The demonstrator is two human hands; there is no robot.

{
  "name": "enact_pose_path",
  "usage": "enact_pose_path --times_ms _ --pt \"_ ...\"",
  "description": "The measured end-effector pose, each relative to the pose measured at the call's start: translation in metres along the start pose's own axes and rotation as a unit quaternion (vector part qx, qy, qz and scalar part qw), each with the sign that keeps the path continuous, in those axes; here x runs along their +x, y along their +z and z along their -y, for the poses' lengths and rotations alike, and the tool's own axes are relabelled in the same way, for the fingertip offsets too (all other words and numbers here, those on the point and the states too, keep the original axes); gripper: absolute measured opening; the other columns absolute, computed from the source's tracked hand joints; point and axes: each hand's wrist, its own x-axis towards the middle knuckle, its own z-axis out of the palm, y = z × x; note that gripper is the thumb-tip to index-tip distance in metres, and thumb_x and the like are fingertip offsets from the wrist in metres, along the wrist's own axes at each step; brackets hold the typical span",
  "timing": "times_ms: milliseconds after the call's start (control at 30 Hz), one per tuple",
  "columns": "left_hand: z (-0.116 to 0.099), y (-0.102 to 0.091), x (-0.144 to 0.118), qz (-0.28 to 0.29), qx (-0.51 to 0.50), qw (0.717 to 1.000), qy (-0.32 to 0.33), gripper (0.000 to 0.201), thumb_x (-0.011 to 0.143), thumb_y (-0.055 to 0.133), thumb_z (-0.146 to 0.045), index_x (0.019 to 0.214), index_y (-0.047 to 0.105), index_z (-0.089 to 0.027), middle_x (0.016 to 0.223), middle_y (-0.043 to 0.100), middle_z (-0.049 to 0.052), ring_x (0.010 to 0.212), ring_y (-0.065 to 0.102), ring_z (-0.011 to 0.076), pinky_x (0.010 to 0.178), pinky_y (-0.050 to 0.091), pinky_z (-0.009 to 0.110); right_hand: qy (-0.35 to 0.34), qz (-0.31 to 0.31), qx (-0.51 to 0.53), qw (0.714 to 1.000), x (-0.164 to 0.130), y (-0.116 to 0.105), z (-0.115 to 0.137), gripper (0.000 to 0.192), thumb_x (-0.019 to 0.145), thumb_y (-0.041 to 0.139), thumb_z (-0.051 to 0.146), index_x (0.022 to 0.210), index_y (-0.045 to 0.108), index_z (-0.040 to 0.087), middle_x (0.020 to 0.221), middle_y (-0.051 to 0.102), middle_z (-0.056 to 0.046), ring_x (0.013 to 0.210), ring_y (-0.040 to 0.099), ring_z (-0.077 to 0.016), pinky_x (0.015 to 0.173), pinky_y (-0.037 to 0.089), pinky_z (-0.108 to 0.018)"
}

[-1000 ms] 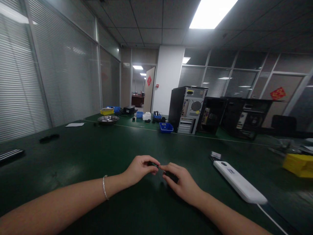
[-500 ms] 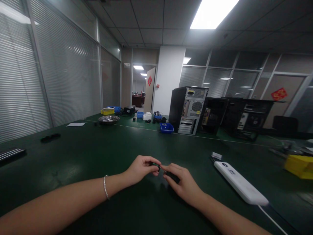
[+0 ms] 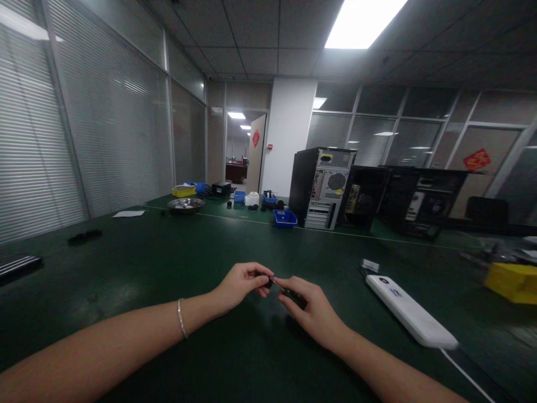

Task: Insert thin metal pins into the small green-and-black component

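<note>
My left hand (image 3: 241, 285), a silver bracelet (image 3: 181, 319) at its wrist, pinches a small dark part (image 3: 268, 281) between thumb and fingers. What kind of part it is cannot be made out. In my right hand (image 3: 308, 302) lies a screwdriver (image 3: 298, 299) with a dark handle, gripped with the index finger stretched along it. Its thin shaft points left and reaches the dark part, at or very near it. Both hands are held close together just above the green table (image 3: 210, 358).
A white power bank (image 3: 409, 310) with a cable lies to the right, a yellow bin (image 3: 512, 282) beyond it. Computer cases (image 3: 323, 190) stand at the back right, beside a blue tray (image 3: 285, 219). A metal bowl (image 3: 185, 206) and paper (image 3: 128, 214) are at the back left.
The dark part has turned slightly in my left fingers, and the screwdriver's shaft now shows between the hands. Both hands stay in nearly the same place; the view has shifted a little.
</note>
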Motion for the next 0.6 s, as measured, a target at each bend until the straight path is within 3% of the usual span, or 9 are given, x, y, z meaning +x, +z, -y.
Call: enact_pose_path --times_ms 133,267,333,467,600 --pt "-0.004 -0.007 -0.003 0.088 0.163 0.982 0.035 0.031 0.089 0.047 -0.039 0.088 0.065 -0.013 0.081 0.064 0.004 0.077 0.059 0.0166 0.073 0.046 0.030 0.007 -0.006 0.005 1.000 -0.002 -0.003 -0.001 0.033 0.088 0.054 0.020 0.121 0.058 0.024 0.093 0.064 -0.005 0.084 0.060 -0.0185 0.075 0.047 -0.030" --pt "-0.012 -0.006 -0.009 0.150 0.375 0.909 0.107 0.028 0.092 0.044 -0.034 0.085 0.067 -0.019 0.086 0.062 0.003 0.090 0.053 0.0183 0.083 0.040 0.030 0.003 -0.009 0.010 1.000 -0.002 -0.004 -0.001 0.033 0.088 0.054 0.019 0.120 0.058 0.024 0.092 0.063 -0.004 0.085 0.060 -0.0185 0.076 0.047 -0.030" --pt "-0.014 -0.003 -0.010 0.157 0.404 0.893 0.121 0.025 0.091 0.046 -0.032 0.087 0.067 -0.020 0.095 0.061 0.004 0.097 0.051 0.0190 0.086 0.038 0.029 -0.001 -0.010 0.009 1.000 -0.001 -0.004 -0.002 0.032 0.088 0.054 0.019 0.119 0.059 0.024 0.091 0.063 -0.004 0.084 0.060 -0.0186 0.075 0.047 -0.030" --pt "-0.015 -0.001 -0.010 0.152 0.396 0.897 0.127 0.022 0.091 0.046 -0.030 0.098 0.066 -0.023 0.106 0.060 0.004 0.103 0.050 0.0193 0.090 0.037 0.031 -0.003 -0.011 0.007 1.000 -0.001 -0.004 -0.005 0.030 0.088 0.054 0.018 0.117 0.059 0.024 0.092 0.063 -0.004 0.084 0.059 -0.0183 0.075 0.047 -0.030" --pt "-0.022 -0.002 -0.010 0.095 0.409 0.901 0.111 0.026 0.093 0.042 -0.033 0.097 0.064 -0.020 0.099 0.061 0.004 0.095 0.054 0.0185 0.085 0.040 0.030 0.004 -0.006 0.005 1.000 -0.002 -0.005 -0.007 0.024 0.087 0.054 0.019 0.110 0.061 0.023 0.092 0.063 -0.003 0.083 0.059 -0.0184 0.073 0.046 -0.029"
